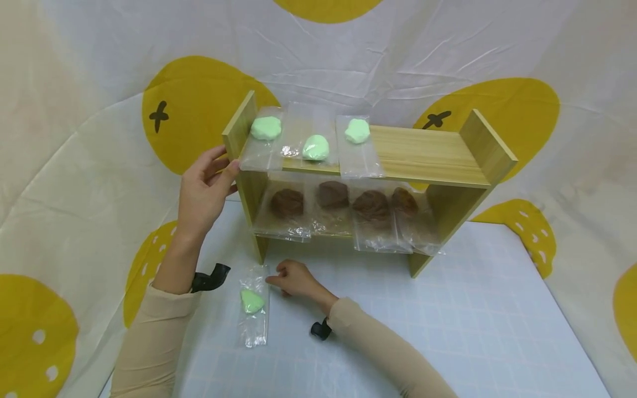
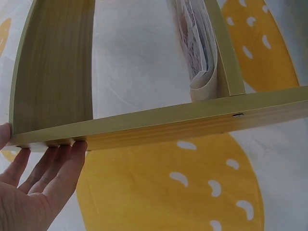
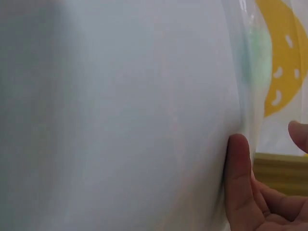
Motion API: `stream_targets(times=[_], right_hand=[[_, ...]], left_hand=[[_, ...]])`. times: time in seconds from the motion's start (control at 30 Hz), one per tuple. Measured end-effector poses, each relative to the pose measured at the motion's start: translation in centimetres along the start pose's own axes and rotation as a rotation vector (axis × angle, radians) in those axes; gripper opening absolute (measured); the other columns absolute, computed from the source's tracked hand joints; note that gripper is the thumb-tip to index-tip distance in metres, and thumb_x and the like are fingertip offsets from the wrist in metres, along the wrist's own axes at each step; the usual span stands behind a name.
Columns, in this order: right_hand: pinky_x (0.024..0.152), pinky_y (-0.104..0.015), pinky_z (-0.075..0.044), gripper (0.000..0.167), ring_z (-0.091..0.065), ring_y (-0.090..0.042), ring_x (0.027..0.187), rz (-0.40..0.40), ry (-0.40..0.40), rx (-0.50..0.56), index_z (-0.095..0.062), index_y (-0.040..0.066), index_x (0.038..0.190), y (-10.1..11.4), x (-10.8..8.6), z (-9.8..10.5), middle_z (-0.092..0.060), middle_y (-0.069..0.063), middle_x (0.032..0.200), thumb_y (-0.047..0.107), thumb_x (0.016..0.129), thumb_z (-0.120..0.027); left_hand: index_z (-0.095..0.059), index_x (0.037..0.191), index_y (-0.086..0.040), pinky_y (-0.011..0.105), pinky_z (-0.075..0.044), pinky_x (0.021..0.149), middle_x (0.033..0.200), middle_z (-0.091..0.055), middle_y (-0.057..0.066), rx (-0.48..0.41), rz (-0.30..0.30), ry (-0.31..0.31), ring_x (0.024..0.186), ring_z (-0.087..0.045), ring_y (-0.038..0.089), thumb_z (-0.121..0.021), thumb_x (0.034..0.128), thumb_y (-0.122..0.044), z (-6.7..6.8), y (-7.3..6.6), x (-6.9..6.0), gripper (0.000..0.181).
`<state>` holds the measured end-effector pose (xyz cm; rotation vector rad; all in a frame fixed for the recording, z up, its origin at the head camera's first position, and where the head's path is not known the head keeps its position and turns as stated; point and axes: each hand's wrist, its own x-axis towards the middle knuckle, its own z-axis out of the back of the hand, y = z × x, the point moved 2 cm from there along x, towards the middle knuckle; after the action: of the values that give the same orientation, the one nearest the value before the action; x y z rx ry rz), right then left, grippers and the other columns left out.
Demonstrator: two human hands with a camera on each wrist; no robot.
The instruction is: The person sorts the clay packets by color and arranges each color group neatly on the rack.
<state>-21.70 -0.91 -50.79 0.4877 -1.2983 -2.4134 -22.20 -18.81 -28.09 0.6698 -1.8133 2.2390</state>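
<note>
My left hand [image 1: 201, 190] holds the left side panel of a small wooden shelf [image 1: 428, 157]. In the left wrist view its fingers press the panel's outer face, with the thumb at the front edge. Low on the table, my right hand [image 1: 297, 279] is at the right edge of a clear plastic bag [image 1: 256, 331] with a pale green lump [image 1: 252, 301] inside. One finger [image 3: 239, 168] rests on the table at the bag's edge; another fingertip is apart from it. Some right fingers are hidden.
Three bags with green lumps [image 1: 266, 128] lie on the top board. Several bags with brown lumps [image 1: 287, 204] lean on the lower board. A patterned cloth [image 1: 348, 50] hangs behind the white table [image 1: 487, 309].
</note>
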Motion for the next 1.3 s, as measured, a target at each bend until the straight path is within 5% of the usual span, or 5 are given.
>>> stream_targets(times=[0.17, 0.33, 0.83, 1.03, 1.3], right_hand=[[0.061, -0.022, -0.046, 0.05, -0.053, -0.008, 0.061, 0.067, -0.028, -0.199, -0.066, -0.002, 0.103, 0.3, 0.9, -1.5, -0.058, 0.0, 0.077, 0.04, 0.082, -0.082], [0.061, -0.024, -0.045, 0.055, -0.05, -0.011, 0.072, 0.021, -0.027, -0.31, -0.063, 0.005, 0.099, 0.9, 0.7, -2.5, -0.055, 0.003, 0.081, 0.05, 0.075, -0.085], [0.05, -0.026, -0.038, 0.05, -0.048, -0.011, 0.06, -0.085, 0.021, -0.352, -0.057, 0.016, 0.076, 2.0, 0.7, -3.3, -0.054, 0.006, 0.068, 0.06, 0.075, -0.081], [0.045, -0.023, -0.032, 0.046, -0.04, -0.007, 0.053, -0.079, 0.068, -0.299, -0.057, 0.015, 0.06, 2.3, 0.8, -3.7, -0.045, 0.009, 0.056, 0.048, 0.078, -0.083], [0.055, -0.02, -0.042, 0.018, -0.05, -0.007, 0.063, 0.01, 0.052, -0.207, -0.063, 0.015, 0.076, 2.5, 0.6, -3.9, -0.057, 0.009, 0.071, 0.023, 0.087, -0.076]], left_hand=[[-0.061, 0.139, -0.021, 0.036, -0.058, 0.081, 0.129, -0.064, 0.01, 0.003, 0.003, 0.0, 0.11, -0.067, 0.025, -0.067, 0.0972, -0.03, 0.0, 0.0, 0.0, 0.043], [-0.061, 0.138, -0.021, 0.034, -0.058, 0.08, 0.128, -0.064, 0.01, 0.003, 0.003, -0.008, 0.109, -0.067, 0.025, -0.068, 0.0972, -0.029, 0.0, 0.1, -0.1, 0.042], [-0.061, 0.139, -0.022, 0.032, -0.058, 0.081, 0.129, -0.064, 0.009, 0.012, 0.027, -0.011, 0.11, -0.067, 0.023, -0.067, 0.0972, -0.03, -0.1, -0.2, 0.0, 0.043], [-0.06, 0.139, -0.023, 0.032, -0.058, 0.081, 0.13, -0.063, 0.01, 0.025, 0.03, -0.011, 0.111, -0.067, 0.023, -0.067, 0.0973, -0.03, 0.0, -0.1, -0.1, 0.043], [-0.061, 0.139, -0.022, 0.033, -0.058, 0.08, 0.13, -0.064, 0.01, 0.015, 0.032, -0.01, 0.111, -0.067, 0.024, -0.067, 0.0971, -0.03, 0.0, -0.2, 0.0, 0.043]])
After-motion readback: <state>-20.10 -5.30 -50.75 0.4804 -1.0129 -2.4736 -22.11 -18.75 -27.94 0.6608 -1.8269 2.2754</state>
